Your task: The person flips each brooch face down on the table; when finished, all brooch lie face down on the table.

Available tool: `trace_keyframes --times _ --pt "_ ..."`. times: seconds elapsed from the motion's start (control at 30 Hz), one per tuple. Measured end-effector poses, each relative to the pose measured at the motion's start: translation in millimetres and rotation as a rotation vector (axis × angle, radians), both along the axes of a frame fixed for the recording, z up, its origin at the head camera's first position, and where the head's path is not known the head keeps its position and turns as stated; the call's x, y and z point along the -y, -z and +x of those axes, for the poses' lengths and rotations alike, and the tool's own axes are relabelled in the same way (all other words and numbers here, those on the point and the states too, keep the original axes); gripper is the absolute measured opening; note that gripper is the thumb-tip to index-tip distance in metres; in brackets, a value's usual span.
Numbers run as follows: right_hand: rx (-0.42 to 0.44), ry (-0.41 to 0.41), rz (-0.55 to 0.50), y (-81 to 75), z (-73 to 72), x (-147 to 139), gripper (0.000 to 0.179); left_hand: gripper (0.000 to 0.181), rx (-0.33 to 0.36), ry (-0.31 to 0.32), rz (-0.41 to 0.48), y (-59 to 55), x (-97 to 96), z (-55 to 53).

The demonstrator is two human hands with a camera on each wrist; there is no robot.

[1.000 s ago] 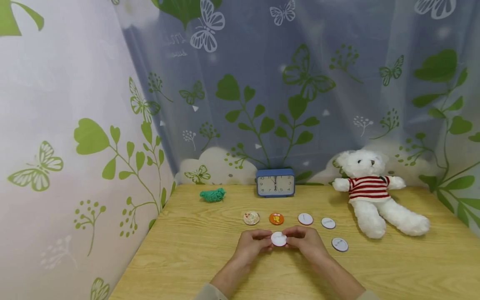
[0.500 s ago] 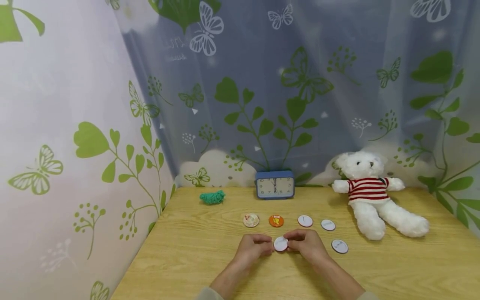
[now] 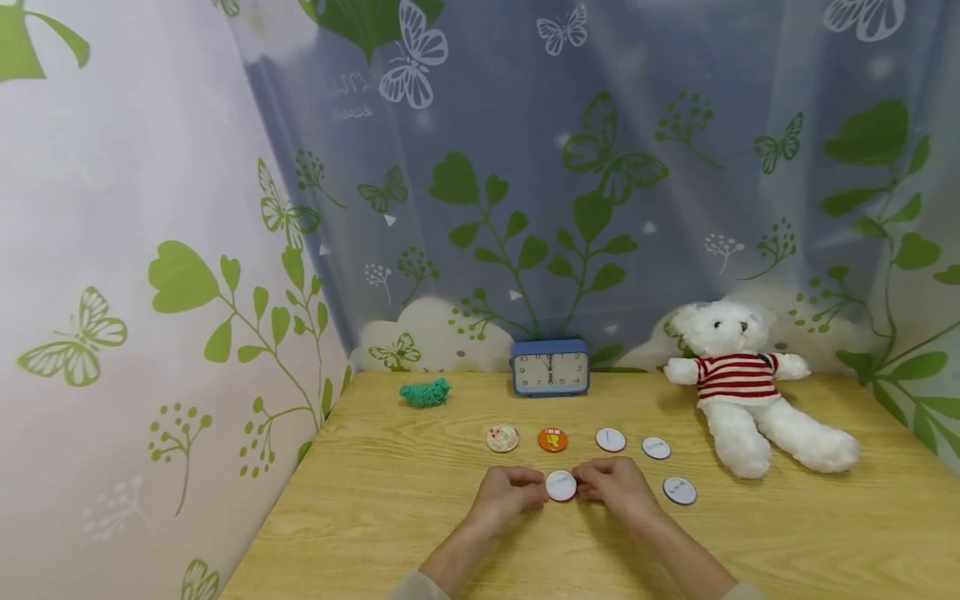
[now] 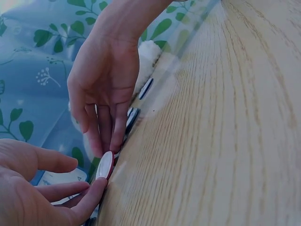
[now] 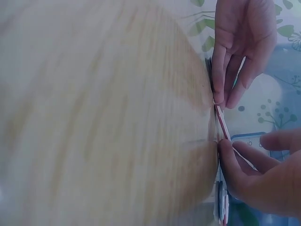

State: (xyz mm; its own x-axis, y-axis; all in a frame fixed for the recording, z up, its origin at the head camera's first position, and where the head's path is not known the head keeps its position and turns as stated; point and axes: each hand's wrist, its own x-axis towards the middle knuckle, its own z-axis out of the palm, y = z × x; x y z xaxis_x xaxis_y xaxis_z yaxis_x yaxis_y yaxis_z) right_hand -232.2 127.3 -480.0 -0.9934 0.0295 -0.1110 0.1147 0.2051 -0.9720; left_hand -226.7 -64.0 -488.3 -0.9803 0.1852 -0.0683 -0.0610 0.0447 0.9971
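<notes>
Between my two hands is a round pin badge (image 3: 561,485), white back up with a pin across it and a red edge. My left hand (image 3: 504,497) is at its left edge, fingertips right by the rim. In the left wrist view, one fingertip overlaps the badge (image 4: 105,165). At the opposite edge is my right hand (image 3: 617,490). The right wrist view has the badge (image 5: 222,123) slightly tilted, close over the table, a right fingertip at its end. The raised finger of each hand stands apart from it.
Beyond the hands lie a patterned badge (image 3: 502,438), an orange badge (image 3: 552,439) and several white-backed badges (image 3: 679,491). Farther back are green yarn (image 3: 425,392), a blue clock (image 3: 551,368) and a white teddy bear (image 3: 738,392) on the wooden table (image 3: 360,517).
The badge has come slightly nearer to me and lower. The right fingers, which overlapped its face, have drawn back to its edge. The left hand has hardly moved.
</notes>
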Motion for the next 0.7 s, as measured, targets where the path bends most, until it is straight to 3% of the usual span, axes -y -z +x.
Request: trace_keyframes --times 0.47,0.7 --pt "-0.005 0.004 -0.013 -0.8 4.0 -1.1 0.028 0.026 -0.001 -0.004 -0.018 5.5 -1.6 -3.2" --pt "0.006 -0.036 -0.017 -3.7 3.1 -4.3 0.03 0.028 -0.006 -0.012 -0.01 3.7 -1.6 -2.4"
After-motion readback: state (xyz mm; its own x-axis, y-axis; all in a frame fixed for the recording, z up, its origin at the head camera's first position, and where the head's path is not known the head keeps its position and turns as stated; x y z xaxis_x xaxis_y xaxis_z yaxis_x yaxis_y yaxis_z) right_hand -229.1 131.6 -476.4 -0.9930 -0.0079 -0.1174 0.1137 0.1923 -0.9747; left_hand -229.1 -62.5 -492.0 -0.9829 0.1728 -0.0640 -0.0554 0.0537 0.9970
